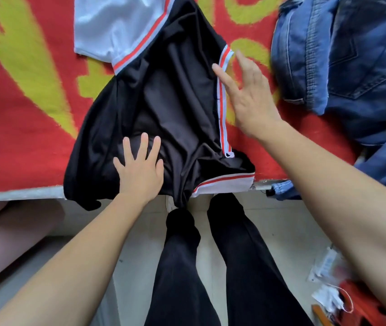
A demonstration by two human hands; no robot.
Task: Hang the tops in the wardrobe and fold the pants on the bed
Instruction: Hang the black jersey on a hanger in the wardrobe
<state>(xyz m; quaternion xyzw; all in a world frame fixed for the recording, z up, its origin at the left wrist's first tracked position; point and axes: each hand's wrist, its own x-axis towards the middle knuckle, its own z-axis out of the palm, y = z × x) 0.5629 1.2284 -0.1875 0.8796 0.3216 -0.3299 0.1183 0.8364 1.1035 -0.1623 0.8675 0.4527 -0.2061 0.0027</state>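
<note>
- The bed [22, 118], covered by a red and yellow blanket, fills the left and top of the view
- A white cloth [116, 24] with red-striped edging lies at the top, meeting the black pants [175, 102]
- The left hand [140, 170] lies flat, fingers spread wide, pressing on the near part of the pants
- The pants lie rumpled on the bed, their near end hanging over its edge
- The right hand [250, 100], fingers straight and apart, holds nothing beside the pants' striped side seam; it is blurred, so contact is unclear
- Blue jeans [352, 67] lie heaped on the bed at the right
</note>
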